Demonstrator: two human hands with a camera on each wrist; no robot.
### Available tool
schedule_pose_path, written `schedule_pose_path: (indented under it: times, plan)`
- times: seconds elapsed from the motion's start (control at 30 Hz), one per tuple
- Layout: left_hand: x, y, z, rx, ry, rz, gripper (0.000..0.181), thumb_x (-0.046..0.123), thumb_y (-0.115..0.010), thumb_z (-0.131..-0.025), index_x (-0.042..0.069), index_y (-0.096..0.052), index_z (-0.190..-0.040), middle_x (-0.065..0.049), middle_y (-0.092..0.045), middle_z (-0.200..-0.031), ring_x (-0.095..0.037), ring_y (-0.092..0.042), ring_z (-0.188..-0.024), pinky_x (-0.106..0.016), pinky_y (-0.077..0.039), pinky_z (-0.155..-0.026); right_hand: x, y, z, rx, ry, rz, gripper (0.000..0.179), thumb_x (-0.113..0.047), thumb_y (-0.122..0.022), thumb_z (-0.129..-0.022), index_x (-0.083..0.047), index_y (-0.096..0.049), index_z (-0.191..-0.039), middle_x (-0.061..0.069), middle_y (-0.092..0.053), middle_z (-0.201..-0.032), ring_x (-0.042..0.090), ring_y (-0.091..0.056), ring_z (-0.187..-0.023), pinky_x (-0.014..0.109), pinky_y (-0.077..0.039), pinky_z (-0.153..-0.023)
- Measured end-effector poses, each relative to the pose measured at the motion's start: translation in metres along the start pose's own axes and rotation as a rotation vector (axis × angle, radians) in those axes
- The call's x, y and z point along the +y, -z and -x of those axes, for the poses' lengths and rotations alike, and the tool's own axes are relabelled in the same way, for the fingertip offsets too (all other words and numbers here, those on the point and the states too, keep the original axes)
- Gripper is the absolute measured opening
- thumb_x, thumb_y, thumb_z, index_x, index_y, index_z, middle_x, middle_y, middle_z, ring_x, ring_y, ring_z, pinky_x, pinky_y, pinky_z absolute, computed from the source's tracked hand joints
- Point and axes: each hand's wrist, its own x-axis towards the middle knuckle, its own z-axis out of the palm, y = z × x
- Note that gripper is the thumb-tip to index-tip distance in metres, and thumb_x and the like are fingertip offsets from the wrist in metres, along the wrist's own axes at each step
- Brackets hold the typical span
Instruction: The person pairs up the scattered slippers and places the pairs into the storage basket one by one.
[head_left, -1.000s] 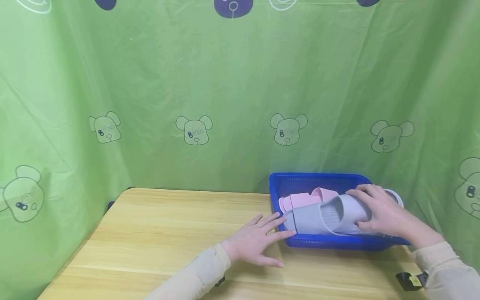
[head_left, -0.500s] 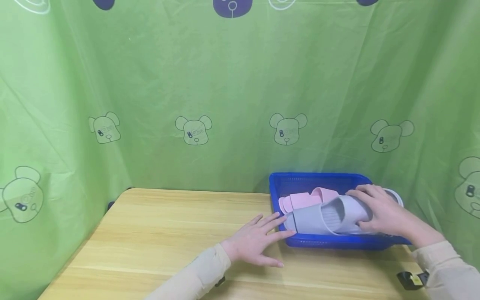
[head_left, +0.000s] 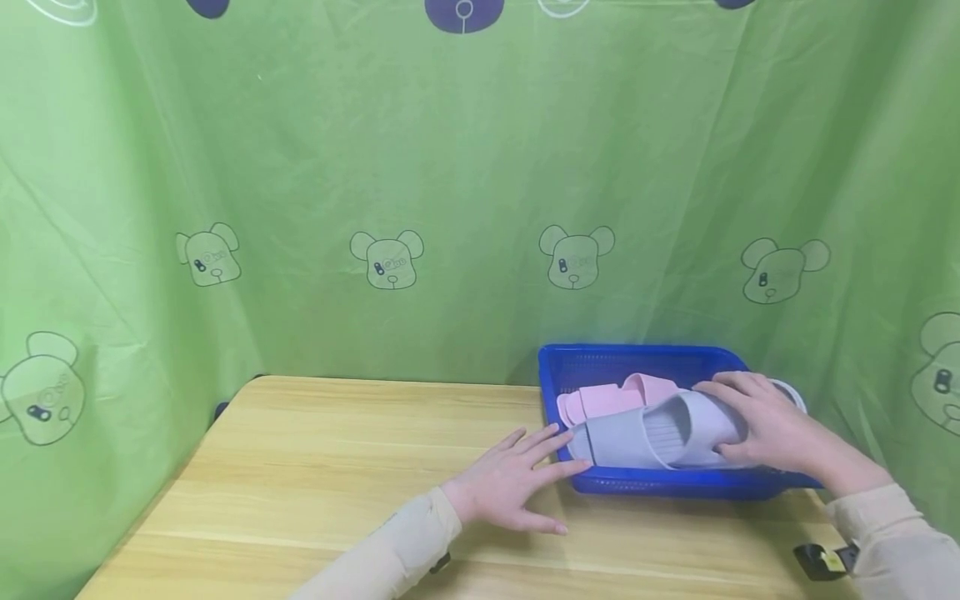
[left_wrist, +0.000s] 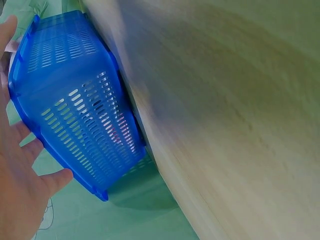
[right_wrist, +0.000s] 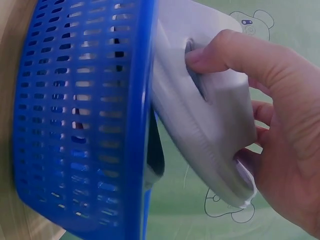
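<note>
In the head view a grey slide slipper [head_left: 617, 440] lies on top in a blue plastic basket [head_left: 675, 483], its toe at the left rim. My right hand [head_left: 772, 429] grips it by the strap from above. The right wrist view shows the thumb tip at an opening in the slipper's strap [right_wrist: 225, 95], with the other fingers behind it. My left hand [head_left: 513, 482] is spread flat, fingertips at the basket's left rim and the slipper's toe. Behind the grey one sits a pink slipper [head_left: 603, 402], partly hidden.
The basket stands at the right end of a wooden table [head_left: 360, 467]. A green curtain [head_left: 480, 167] with bear prints hangs close behind and along both sides. A small black and yellow object [head_left: 823, 562] shows near my right sleeve.
</note>
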Motion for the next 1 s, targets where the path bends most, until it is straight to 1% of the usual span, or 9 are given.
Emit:
schedule_pose_path:
  times: [0.17,0.37,0.53,0.7,1.0]
  plan:
    - [0.0,-0.001,0.0,0.006,0.0,-0.001,0.088,0.079,-0.039,-0.085,0.042,-0.002,-0.155,0.002,0.008,-0.165,-0.025,-0.009,-0.154,-0.054,-0.023,-0.119,-0.001,0.0,0.004,-0.011,-0.019,0.007,0.085,-0.03,-0.093,-0.042,-0.008,-0.063,-0.118,0.02,-0.061,-0.114,0.039,-0.053,-0.101,0.062,-0.046,-0.077]
    - [0.0,-0.001,0.0,0.001,0.002,0.01,0.089,0.08,-0.039,-0.085,0.043,0.003,-0.154,0.003,0.009,-0.165,-0.024,-0.006,-0.154,-0.055,-0.022,-0.119,-0.001,-0.002,0.007,-0.02,-0.032,0.036,0.086,-0.03,-0.094,-0.042,-0.01,-0.063,-0.12,0.017,-0.062,-0.114,0.037,-0.054,-0.102,0.059,-0.046,-0.078]
    - [0.001,-0.001,0.0,0.003,0.002,0.015,0.089,0.08,-0.039,-0.085,0.043,0.002,-0.154,0.003,0.009,-0.165,-0.024,-0.007,-0.154,-0.055,-0.023,-0.118,0.0,-0.002,0.009,-0.019,-0.035,0.063,0.086,-0.031,-0.094,-0.042,-0.01,-0.063,-0.12,0.014,-0.063,-0.112,0.035,-0.055,-0.1,0.055,-0.047,-0.076]
    - [0.001,-0.001,0.0,0.007,0.002,0.014,0.088,0.079,-0.04,-0.085,0.042,-0.001,-0.155,0.002,0.008,-0.165,-0.024,-0.006,-0.154,-0.054,-0.024,-0.118,0.0,-0.003,0.011,-0.021,-0.042,0.06,0.088,-0.03,-0.095,-0.041,-0.009,-0.063,-0.12,0.016,-0.062,-0.113,0.036,-0.055,-0.102,0.058,-0.047,-0.078]
    - [0.001,-0.002,0.0,0.01,0.002,0.014,0.087,0.079,-0.041,-0.085,0.039,-0.009,-0.156,0.002,0.008,-0.165,-0.026,-0.009,-0.154,-0.055,-0.024,-0.118,-0.002,0.0,0.013,-0.053,-0.059,0.044,0.088,-0.03,-0.094,-0.043,-0.005,-0.062,-0.122,0.019,-0.061,-0.116,0.038,-0.053,-0.105,0.062,-0.048,-0.079]
